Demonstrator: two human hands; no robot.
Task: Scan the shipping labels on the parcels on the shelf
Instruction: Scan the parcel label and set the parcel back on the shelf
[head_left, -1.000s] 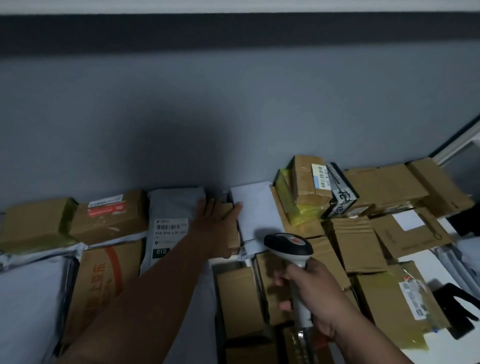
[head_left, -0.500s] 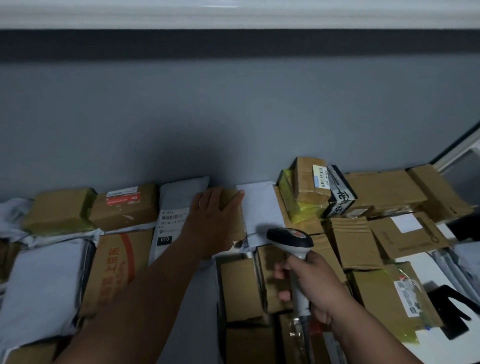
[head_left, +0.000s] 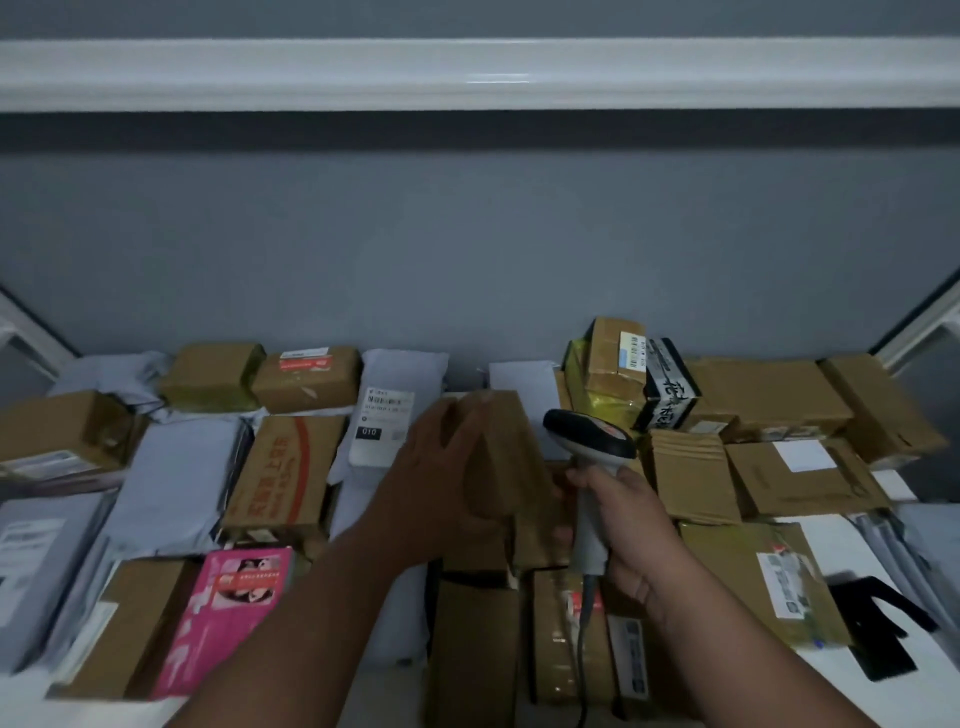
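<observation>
Many parcels cover the white shelf (head_left: 878, 691). My left hand (head_left: 431, 483) grips a small brown cardboard box (head_left: 506, 457), lifted and tilted above the other parcels at the middle of the shelf; no label shows on its visible faces. Just right of it, my right hand (head_left: 618, 525) is shut on the handle of a grey barcode scanner (head_left: 589, 436), whose black head points toward the back of the shelf. A grey poly mailer (head_left: 384, 415) with a white shipping label lies left of the lifted box.
Brown boxes (head_left: 769, 395) stack up at the back right against the grey wall. Grey mailers (head_left: 171, 483) and a pink box (head_left: 228, 613) lie at the left. A labelled yellow-taped parcel (head_left: 763, 577) and a black object (head_left: 878, 623) sit at the right. A white shelf beam (head_left: 467, 73) runs overhead.
My left hand has picked the small brown box up from the back row and drawn it toward me, tilting it. The view has dropped lower. The scanner hand has stayed about in place.
</observation>
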